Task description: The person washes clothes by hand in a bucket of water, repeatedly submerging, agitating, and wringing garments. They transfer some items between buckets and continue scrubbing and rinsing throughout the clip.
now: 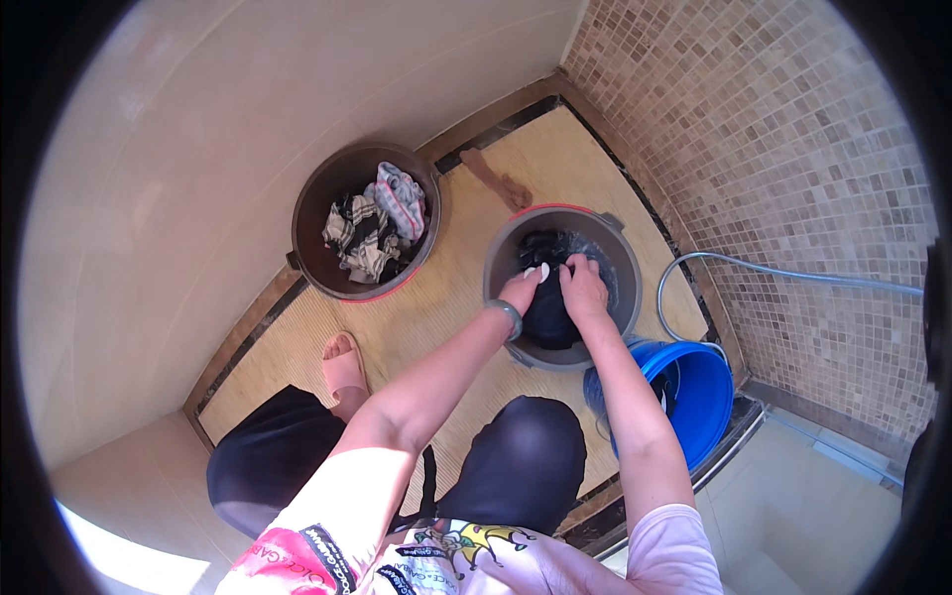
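A dark, wet garment [548, 315] lies in a grey-brown basin [493, 260] with a little water in it. Over the basin, my left hand [520, 291], with a green bangle at its wrist, has its fingers closed on the cloth. A small white patch shows at its fingertips; whether it is soap, suds or part of the garment I cannot tell. Beside it, my right hand [584, 288] grips the same garment with bent fingers. The two hands are close together but apart, and the cloth between them is bunched up.
Another brown basin [309, 213] at the left holds checked and striped clothes [369, 238]. A blue bucket [709, 402] with something dark inside stands by my right forearm. A grey hose [793, 273] loops from the right. A brown cloth strip [496, 180] lies on the yellow ribbed floor [555, 149].
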Action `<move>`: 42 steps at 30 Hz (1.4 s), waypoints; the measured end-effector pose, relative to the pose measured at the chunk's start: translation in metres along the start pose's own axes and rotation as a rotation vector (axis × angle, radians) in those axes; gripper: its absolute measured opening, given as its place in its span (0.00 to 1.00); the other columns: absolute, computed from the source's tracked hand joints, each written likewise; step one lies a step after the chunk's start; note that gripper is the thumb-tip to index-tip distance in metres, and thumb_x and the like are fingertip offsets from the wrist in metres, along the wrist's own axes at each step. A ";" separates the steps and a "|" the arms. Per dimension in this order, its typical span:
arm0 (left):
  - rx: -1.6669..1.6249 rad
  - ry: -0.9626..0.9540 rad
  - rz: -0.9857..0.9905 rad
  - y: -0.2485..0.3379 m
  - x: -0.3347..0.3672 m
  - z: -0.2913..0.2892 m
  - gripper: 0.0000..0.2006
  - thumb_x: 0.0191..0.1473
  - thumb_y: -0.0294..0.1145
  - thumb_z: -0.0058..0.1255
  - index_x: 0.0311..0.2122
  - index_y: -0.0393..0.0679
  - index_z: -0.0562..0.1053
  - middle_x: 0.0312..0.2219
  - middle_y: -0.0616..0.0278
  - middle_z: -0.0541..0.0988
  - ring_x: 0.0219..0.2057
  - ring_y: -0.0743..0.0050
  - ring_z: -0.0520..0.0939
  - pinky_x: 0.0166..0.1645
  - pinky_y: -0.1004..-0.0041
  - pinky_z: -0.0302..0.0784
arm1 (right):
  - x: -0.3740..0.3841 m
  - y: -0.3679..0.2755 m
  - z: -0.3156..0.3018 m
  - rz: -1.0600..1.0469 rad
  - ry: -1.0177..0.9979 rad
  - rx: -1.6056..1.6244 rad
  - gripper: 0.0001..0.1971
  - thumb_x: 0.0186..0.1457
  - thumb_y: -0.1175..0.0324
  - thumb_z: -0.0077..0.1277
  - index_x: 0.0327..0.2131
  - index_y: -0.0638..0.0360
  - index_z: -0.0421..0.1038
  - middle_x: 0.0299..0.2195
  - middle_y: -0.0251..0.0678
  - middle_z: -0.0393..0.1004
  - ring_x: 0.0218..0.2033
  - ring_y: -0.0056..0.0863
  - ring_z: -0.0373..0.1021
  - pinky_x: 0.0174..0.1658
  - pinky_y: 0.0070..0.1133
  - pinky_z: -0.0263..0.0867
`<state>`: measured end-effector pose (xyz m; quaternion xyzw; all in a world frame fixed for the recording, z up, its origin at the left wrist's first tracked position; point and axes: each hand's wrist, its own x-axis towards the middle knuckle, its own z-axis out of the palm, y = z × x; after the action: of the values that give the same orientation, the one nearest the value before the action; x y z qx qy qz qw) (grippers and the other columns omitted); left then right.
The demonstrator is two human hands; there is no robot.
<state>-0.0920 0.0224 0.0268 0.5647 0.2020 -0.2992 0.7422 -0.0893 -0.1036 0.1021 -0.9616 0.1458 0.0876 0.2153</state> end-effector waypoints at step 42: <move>0.621 0.121 0.551 0.102 -0.047 0.024 0.10 0.41 0.25 0.49 0.33 0.41 0.69 0.26 0.46 0.74 0.34 0.47 0.75 0.40 0.64 0.69 | -0.087 0.001 -0.190 0.005 -0.128 0.550 0.12 0.56 0.69 0.42 0.43 0.56 0.67 0.29 0.27 0.67 0.30 0.12 0.61 0.36 0.13 0.58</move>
<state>-0.0594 0.0282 0.1366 0.8111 -0.0131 -0.1025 0.5758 -0.1516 -0.1672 0.2911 -0.8591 0.1524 0.1060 0.4769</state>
